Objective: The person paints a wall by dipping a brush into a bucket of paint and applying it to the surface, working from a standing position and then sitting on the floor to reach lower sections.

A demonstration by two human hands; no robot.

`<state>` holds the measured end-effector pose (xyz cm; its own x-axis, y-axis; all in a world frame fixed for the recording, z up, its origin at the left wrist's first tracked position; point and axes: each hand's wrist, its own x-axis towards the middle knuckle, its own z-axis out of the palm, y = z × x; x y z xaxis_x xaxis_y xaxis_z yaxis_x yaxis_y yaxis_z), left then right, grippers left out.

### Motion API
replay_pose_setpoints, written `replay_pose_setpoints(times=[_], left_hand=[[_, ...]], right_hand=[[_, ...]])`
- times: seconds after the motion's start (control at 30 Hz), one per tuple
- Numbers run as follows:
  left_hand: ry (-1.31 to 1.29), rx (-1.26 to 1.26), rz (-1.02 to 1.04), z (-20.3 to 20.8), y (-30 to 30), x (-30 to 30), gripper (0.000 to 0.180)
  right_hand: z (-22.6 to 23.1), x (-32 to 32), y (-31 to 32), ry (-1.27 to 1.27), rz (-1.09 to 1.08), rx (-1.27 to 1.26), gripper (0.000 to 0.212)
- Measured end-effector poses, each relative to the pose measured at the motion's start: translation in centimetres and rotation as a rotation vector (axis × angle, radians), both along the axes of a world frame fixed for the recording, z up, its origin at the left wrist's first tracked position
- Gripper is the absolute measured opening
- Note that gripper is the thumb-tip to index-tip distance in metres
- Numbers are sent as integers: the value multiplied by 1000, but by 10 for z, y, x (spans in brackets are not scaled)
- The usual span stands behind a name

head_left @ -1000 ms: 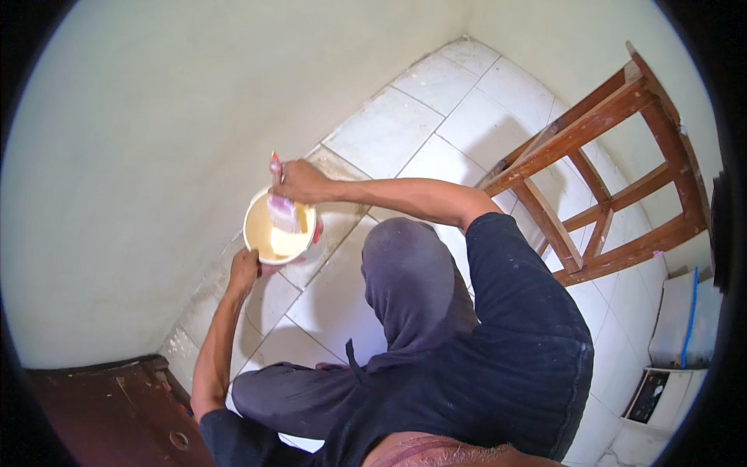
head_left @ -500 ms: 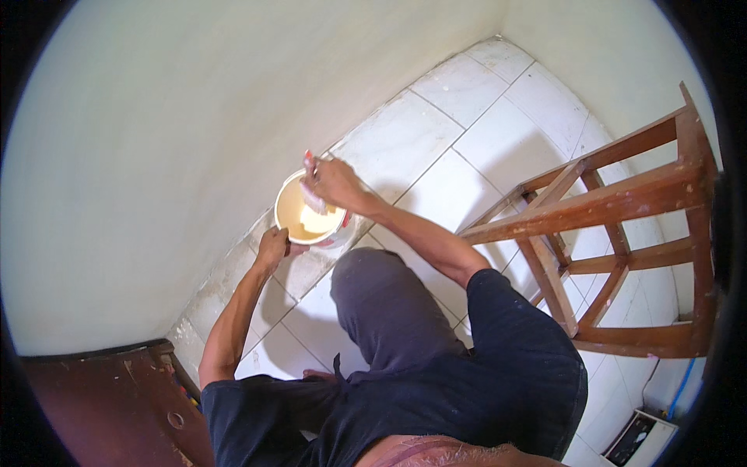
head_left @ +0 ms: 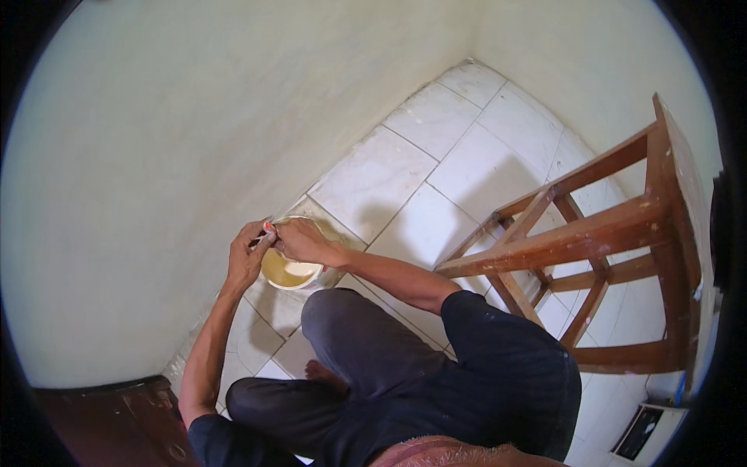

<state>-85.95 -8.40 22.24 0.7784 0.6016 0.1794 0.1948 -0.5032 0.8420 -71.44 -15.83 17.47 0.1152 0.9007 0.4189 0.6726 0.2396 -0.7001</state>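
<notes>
A white bucket (head_left: 270, 282) with cream-coloured paint inside stands on the floor tiles beside the wall, in front of my knee. Over its far rim both my hands meet. My left hand (head_left: 247, 251) has its fingers closed around a paintbrush (head_left: 268, 228), of which only the orange-red handle end and a bit of white show. My right hand (head_left: 306, 240) is closed against the same brush from the other side. My fingers hide the bristles.
The pale wall (head_left: 156, 171) rises close on the left. At the right a wooden stool-like frame (head_left: 552, 241) lies or leans over the tiles. A dark brown wooden panel (head_left: 101, 424) fills the lower left, and a white-and-black box (head_left: 646, 432) sits lower right.
My left hand has left the bucket's rim and come up to the brush. My right hand has lifted the brush out of the bucket toward the wall side.
</notes>
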Motion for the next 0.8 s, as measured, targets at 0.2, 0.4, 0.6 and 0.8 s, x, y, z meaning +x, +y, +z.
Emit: replay_pose_setpoints(times=[0.2,0.4,0.6,0.8], left_hand=[[-52,-62,-53,-7,15,10,16],[-31,-115,-59,-2,12,-7,14],[-112,-52,-107,-15,29,-10,16],[-200,3,-129,-15,38,-11,16]], right_hand=[[11,17,-17,28,25,-92,27],[58,39,-170,114,-618,137,19],[70,22,-347,-853,-1428,81,41],[59,39,-408,-534,-1413,-540,43]])
